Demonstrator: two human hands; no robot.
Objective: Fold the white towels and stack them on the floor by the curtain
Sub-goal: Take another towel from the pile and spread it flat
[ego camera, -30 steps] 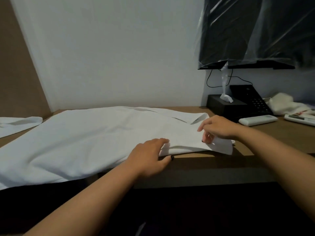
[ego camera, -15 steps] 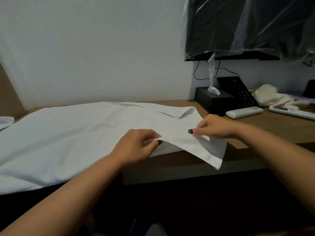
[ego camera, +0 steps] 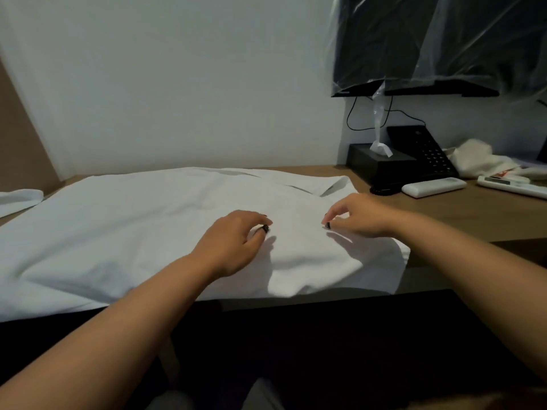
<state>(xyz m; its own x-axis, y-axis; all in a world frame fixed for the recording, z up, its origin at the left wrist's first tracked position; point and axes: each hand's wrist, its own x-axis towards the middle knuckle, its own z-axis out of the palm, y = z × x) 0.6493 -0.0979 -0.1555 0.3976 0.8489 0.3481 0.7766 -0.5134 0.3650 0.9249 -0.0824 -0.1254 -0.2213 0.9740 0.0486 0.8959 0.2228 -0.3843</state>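
A large white towel (ego camera: 142, 226) lies spread over the wooden desk (ego camera: 473, 220), its near edge hanging off the front. At the near right the cloth is doubled over into a rounded fold. My left hand (ego camera: 233, 244) hovers low over the towel's middle, thumb and forefinger pinched together on the cloth. About a hand's width to the right, my right hand (ego camera: 358, 217) pinches the same layer. A second white towel (ego camera: 17, 199) shows only as a corner at the far left.
On the right of the desk stand a black tissue box (ego camera: 381, 167), a black telephone (ego camera: 423, 152), a white remote (ego camera: 433, 187) and a crumpled white cloth (ego camera: 476, 161). A plastic-wrapped television (ego camera: 438, 45) hangs above them. The wall is close behind.
Both hands have carried the towel's near right corner up and inward over the towel, leaving a rounded fold at the front edge. The hands have moved closer to the towel's middle.
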